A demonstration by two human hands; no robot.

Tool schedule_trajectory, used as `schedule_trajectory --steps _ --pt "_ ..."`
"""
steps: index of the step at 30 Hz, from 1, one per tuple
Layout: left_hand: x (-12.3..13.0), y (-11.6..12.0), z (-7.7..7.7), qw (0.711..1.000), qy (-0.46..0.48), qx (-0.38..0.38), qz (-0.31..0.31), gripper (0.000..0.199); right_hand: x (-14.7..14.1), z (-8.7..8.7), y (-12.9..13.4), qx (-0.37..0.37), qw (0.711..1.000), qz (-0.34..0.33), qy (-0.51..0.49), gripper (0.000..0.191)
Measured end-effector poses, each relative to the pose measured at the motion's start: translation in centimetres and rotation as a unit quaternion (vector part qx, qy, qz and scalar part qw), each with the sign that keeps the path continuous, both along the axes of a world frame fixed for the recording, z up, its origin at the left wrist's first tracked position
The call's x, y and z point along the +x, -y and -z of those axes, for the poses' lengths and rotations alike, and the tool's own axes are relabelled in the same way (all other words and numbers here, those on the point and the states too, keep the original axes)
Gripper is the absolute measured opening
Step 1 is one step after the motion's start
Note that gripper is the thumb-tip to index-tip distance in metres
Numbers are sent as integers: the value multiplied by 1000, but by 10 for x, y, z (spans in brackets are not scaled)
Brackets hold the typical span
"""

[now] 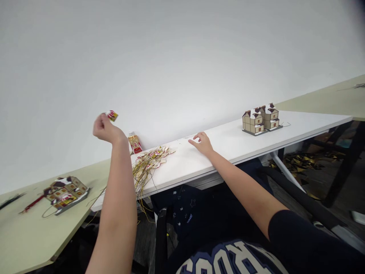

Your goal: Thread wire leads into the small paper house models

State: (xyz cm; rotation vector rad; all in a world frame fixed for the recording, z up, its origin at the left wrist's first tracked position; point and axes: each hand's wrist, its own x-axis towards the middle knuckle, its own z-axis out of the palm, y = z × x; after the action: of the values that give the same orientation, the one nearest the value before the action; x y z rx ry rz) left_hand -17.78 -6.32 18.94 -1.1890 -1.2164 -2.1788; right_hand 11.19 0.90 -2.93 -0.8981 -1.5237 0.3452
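My left hand (102,126) is raised in front of the wall, its fingers pinched on a small printed card piece (112,115) with red-and-white stripes and yellow. Just over the white table (182,163) my right hand (202,143) hovers with thumb and fingers curved apart, nothing between them. Between the two hands lies a heap of similar card pieces with gold wires (151,160), the wires hanging over the table's front edge. On the right of the table stand miniature snowy-roofed houses (261,120). Another miniature house (67,192), bearing a striped piece, rests on the left table.
A red-and-gold bottle (134,143) stands behind the heap, against the wall. The greenish left table (31,239) also carries a red thin item (32,204) and dark strands. Gold scraps (302,163) lie on the floor at right, near a dark chair frame.
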Motion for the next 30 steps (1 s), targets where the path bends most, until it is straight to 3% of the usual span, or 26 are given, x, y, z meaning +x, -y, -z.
schedule_trajectory --steps 3,6,10,14,17,20,23,30 --pt "17 7 -13 989 7 127 -70 27 0 -1 1 -3 1000 2 0 38" --pt "45 10 -9 985 -115 108 -68 32 0 0 0 -5 1000 0 12 38" --pt "95 -4 27 963 -258 -21 -77 41 0 1 -3 6 1000 -4 3 35" --pt "139 -27 84 900 -387 -188 -74 42 2 -3 -1 29 997 49 -53 36" --pt "157 -40 123 860 -425 -272 -79 46 5 -6 3 59 993 86 -63 41" --pt "160 -48 151 829 -454 -315 -81 47 5 -7 6 80 992 89 -25 44" --pt "156 -52 165 815 -472 -327 -77 46 3 -4 5 68 993 94 26 38" --pt "151 -54 176 812 -470 -339 -74 46 -2 0 -1 53 990 98 90 25"
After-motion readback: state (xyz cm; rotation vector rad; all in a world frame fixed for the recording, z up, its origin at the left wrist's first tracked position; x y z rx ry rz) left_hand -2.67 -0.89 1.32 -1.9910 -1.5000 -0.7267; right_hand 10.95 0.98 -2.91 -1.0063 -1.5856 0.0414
